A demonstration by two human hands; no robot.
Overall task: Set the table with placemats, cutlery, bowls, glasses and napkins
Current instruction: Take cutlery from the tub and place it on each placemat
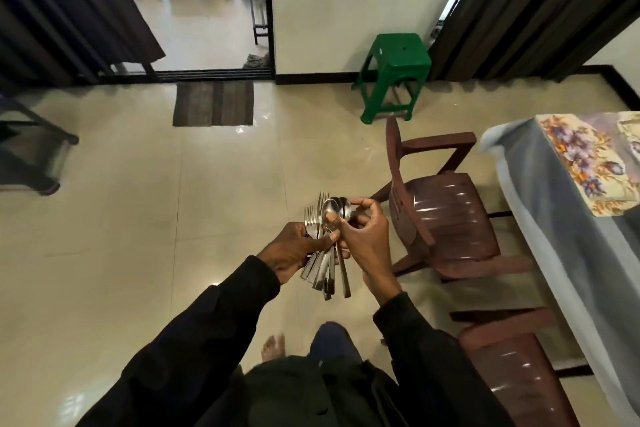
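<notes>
Gripping cutlery [328, 272] in left fingers [320, 242], right fingers [366, 206].

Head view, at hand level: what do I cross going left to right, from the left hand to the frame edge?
In order: left hand → cutlery bundle → right hand → brown chair → cloth-covered table, with the floral placemat on it.

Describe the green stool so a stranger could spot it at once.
Start at the cream back wall between the two dark curtains. At its foot, beside the right curtain, stands the stool. It is bright green plastic and backless, unlike the brown chairs nearer the table.
</notes>
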